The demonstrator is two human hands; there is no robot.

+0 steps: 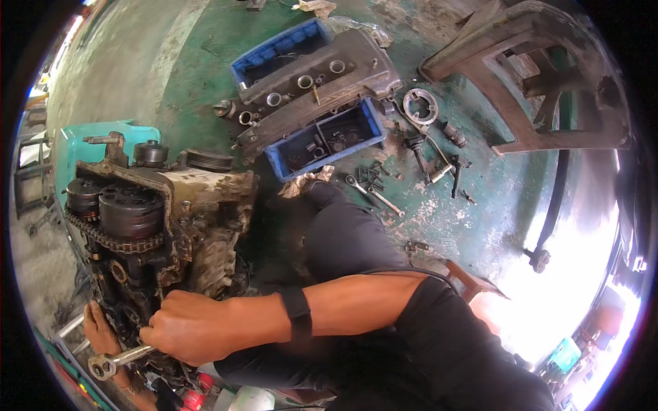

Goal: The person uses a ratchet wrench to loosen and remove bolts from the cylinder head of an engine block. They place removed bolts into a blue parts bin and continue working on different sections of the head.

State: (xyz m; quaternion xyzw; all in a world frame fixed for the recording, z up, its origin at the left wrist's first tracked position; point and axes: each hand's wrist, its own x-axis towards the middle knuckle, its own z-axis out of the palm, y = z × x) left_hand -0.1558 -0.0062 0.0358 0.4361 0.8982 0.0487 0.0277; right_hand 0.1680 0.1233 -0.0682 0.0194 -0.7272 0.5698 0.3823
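Note:
My right hand (192, 329), with a black strap round its wrist, grips the handle of a ratchet wrench (103, 368). The tool's round head points left, low in front of a greasy engine (212, 240). My left hand (101, 330) lies against the engine's lower left side with its fingers stretched out, and my right fist partly blocks the view between them. Atop the engine's near end are dark round sprockets (131, 209) wrapped by a timing chain (123, 243). Whatever the ratchet turns on, if anything, cannot be made out.
Beyond my knee, an engine valve cover (322, 85) rests across blue bins (329, 140) on the green floor. Bolts, another ratchet (373, 195) and a metal ring (420, 107) lie nearby. A dirty stool (534, 75) lies at far right; a teal container (79, 147) stands behind the engine.

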